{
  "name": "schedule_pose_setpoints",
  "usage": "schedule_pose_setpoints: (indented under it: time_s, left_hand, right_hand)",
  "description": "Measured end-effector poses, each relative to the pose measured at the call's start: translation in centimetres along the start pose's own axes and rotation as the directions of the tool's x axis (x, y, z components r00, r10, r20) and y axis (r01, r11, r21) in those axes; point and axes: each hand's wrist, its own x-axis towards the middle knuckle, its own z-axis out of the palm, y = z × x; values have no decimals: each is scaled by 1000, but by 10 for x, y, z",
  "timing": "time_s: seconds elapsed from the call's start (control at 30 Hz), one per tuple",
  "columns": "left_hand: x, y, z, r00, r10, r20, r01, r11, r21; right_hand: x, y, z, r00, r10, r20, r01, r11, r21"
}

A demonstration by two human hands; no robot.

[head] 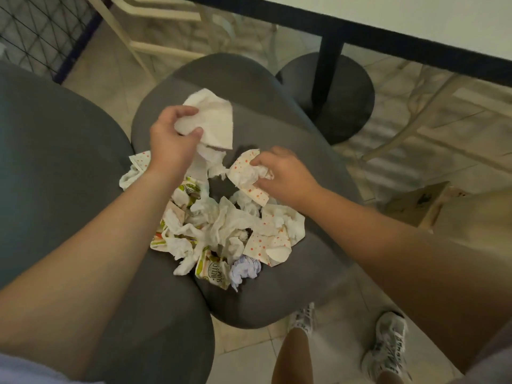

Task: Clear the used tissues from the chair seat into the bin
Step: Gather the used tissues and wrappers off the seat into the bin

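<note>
A grey padded chair seat carries a heap of crumpled used tissues, some plain white, some with orange dots or green print. My left hand is shut on a plain white tissue lifted above the seat's far half. My right hand is shut on an orange-dotted tissue just above the heap. A brown cardboard box stands on the floor to the right of the chair; I cannot tell if it is the bin.
The chair's grey backrest curves along the left. A white table with a black edge and a black round pedestal base stands beyond. Cream chair legs are at the back. My feet in white sneakers are on the tiled floor.
</note>
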Motion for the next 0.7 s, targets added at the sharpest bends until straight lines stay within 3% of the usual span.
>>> schedule_pose_setpoints:
  time_s: [0.07,0.17,0.3,0.37,0.47,0.6,0.7]
  left_hand:
    - [0,7,5,976,-206,-66,176,934,-310]
    - [4,10,12,905,-423,51,352,675,-649]
    - [-3,15,22,811,-481,332,508,297,-809]
    - [-11,13,25,755,-427,498,616,200,-762]
    - [-27,9,29,673,-311,671,738,344,-580]
    - [-44,6,36,653,-313,690,702,592,-396]
    - [-49,10,40,640,-311,703,653,703,-283]
  right_hand:
    - [-8,5,-2,999,-2,48,3,1000,-15]
    - [-17,8,-1,996,1,88,0,1000,-13]
    - [-21,12,2,995,-36,90,38,999,-25]
    - [-20,11,2,994,-53,96,57,998,-39]
    - [-17,8,2,991,-87,104,97,991,-96]
    - [-20,15,3,983,-161,88,177,957,-228]
    - [-28,22,1,982,-172,76,188,923,-336]
